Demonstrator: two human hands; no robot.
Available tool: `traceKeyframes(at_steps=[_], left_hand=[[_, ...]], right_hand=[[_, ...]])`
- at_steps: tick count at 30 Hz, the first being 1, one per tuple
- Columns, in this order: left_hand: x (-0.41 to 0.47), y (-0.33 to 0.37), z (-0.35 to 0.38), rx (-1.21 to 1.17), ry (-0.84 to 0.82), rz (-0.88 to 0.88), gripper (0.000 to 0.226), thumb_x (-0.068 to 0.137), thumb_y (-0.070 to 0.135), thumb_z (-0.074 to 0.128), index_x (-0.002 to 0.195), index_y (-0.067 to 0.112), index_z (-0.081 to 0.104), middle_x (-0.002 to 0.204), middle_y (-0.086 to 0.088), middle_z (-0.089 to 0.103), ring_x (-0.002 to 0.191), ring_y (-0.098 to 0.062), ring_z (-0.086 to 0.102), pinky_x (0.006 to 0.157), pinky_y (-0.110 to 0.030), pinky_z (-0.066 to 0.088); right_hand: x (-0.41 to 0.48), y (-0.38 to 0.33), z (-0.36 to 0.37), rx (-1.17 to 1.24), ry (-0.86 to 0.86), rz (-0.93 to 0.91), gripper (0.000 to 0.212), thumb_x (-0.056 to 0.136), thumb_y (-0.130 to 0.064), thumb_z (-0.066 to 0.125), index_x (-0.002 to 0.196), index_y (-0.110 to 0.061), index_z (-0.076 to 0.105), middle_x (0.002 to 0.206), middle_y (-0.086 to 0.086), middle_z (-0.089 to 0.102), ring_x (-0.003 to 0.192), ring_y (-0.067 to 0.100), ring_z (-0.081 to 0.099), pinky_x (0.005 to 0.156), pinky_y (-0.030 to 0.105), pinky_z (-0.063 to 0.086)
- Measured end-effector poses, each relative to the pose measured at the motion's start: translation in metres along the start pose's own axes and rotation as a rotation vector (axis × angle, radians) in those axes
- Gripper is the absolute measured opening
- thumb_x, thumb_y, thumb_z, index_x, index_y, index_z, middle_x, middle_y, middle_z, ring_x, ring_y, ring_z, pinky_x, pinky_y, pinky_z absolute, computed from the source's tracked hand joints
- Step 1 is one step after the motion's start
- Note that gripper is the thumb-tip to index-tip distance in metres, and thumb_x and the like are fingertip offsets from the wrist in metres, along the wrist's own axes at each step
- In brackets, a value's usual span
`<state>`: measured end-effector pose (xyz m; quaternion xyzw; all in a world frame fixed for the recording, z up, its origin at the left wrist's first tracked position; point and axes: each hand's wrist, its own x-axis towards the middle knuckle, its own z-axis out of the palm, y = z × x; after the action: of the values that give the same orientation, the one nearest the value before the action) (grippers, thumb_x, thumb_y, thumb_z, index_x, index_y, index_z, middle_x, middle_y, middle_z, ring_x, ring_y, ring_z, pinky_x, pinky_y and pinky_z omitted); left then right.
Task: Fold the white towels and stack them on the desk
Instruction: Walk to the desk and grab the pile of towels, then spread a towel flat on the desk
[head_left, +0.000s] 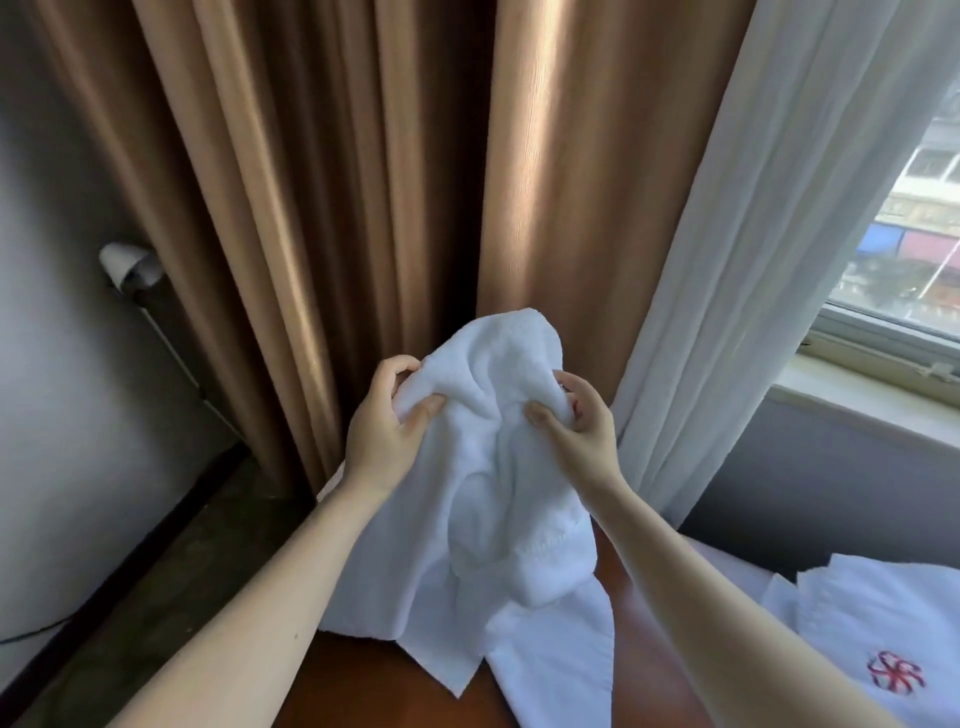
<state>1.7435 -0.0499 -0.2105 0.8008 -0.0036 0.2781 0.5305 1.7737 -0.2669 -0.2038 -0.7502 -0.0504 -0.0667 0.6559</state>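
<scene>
A crumpled white towel hangs in the air above the brown wooden desk. My left hand pinches its upper left edge between thumb and fingers. My right hand grips the upper right edge, fingers curled into the cloth. The towel's lower corners drape down onto the desk. Another white towel with a red embroidered logo lies flat on the desk at the lower right, partly behind my right forearm.
Brown curtains hang straight ahead and a sheer white curtain hangs at the right beside a window. A grey wall with a small white fitting stands at the left, with dark floor below it.
</scene>
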Motion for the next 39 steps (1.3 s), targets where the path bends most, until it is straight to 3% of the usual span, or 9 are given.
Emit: traceKeyframes(at_steps=[5,9,11,14,18,21,25,34,39], left_hand=[[-0.007,-0.059,0.019,0.194,-0.121,-0.124,0.043,0.091,0.039,0.066,0.125,0.049,0.042,0.117,0.032,0.053,0.096,0.007,0.056,0.074,-0.022,0.047],[-0.058,-0.109,0.036,0.409,-0.460,-0.120,0.062,0.100,0.027,0.052,0.140,0.062,0.022,0.137,0.019,0.029,0.107,-0.003,0.050,0.087,-0.026,0.051],[-0.083,-0.128,0.040,0.505,-0.637,-0.055,0.062,0.099,0.032,0.052,0.143,0.060,0.019,0.141,0.013,0.021,0.129,-0.009,0.036,0.107,-0.021,0.037],[-0.094,-0.145,0.040,0.543,-0.757,-0.079,0.078,0.087,0.059,0.059,0.144,0.060,0.007,0.144,0.008,0.019,0.139,-0.017,0.021,0.112,-0.025,0.023],[-0.084,-0.157,0.043,0.436,-0.766,-0.198,0.085,0.081,0.051,0.071,0.138,0.068,0.010,0.134,0.019,0.017,0.134,-0.016,0.026,0.110,-0.025,0.028],[-0.079,-0.164,0.050,0.405,-0.730,-0.210,0.084,0.083,0.042,0.072,0.139,0.066,0.013,0.131,0.019,0.018,0.132,-0.018,0.029,0.112,-0.032,0.032],[-0.060,-0.173,0.064,0.403,-0.633,-0.240,0.084,0.082,0.037,0.073,0.139,0.063,0.017,0.131,0.016,0.021,0.134,-0.018,0.029,0.107,-0.025,0.028],[-0.043,-0.163,0.071,0.502,-0.641,-0.292,0.082,0.081,0.042,0.071,0.136,0.064,0.015,0.133,0.014,0.018,0.125,-0.019,0.036,0.095,-0.025,0.036],[-0.062,-0.127,0.078,0.619,-0.555,-0.382,0.066,0.089,0.047,0.062,0.145,0.039,0.028,0.152,0.000,0.016,0.137,-0.025,0.031,0.107,-0.037,0.041]], right_hand=[[0.012,0.066,0.016,-0.099,-0.032,0.172,0.043,0.079,-0.029,0.072,0.118,-0.038,0.057,0.105,-0.003,0.063,0.090,0.015,0.064,0.072,0.029,0.054],[-0.009,0.136,0.018,-0.331,-0.139,0.372,0.054,0.083,-0.026,0.069,0.131,-0.041,0.048,0.122,-0.003,0.059,0.094,0.010,0.058,0.071,0.023,0.047],[-0.024,0.163,0.021,-0.449,-0.280,0.418,0.066,0.089,-0.022,0.065,0.147,-0.031,0.035,0.132,-0.005,0.053,0.104,0.006,0.052,0.079,0.021,0.044],[-0.034,0.180,0.027,-0.540,-0.456,0.415,0.075,0.094,-0.025,0.061,0.154,-0.033,0.016,0.127,-0.012,0.047,0.107,0.008,0.052,0.081,0.019,0.045],[-0.017,0.184,0.027,-0.511,-0.540,0.428,0.082,0.092,-0.017,0.063,0.155,-0.033,0.012,0.148,-0.003,0.038,0.126,0.017,0.046,0.093,0.020,0.040],[-0.003,0.184,0.024,-0.457,-0.549,0.444,0.082,0.092,-0.009,0.061,0.155,-0.033,0.015,0.144,-0.005,0.040,0.133,0.019,0.042,0.099,0.021,0.037],[0.020,0.181,0.027,-0.392,-0.502,0.445,0.082,0.091,-0.002,0.060,0.156,-0.028,0.019,0.151,-0.003,0.038,0.138,0.018,0.038,0.113,0.033,0.036],[0.017,0.176,0.019,-0.417,-0.478,0.395,0.076,0.095,-0.011,0.059,0.156,-0.028,0.017,0.156,0.000,0.031,0.138,0.021,0.039,0.112,0.035,0.039],[-0.016,0.154,-0.004,-0.593,-0.502,0.308,0.077,0.095,-0.025,0.062,0.157,-0.025,0.015,0.161,0.000,0.023,0.146,0.023,0.028,0.113,0.035,0.036]])
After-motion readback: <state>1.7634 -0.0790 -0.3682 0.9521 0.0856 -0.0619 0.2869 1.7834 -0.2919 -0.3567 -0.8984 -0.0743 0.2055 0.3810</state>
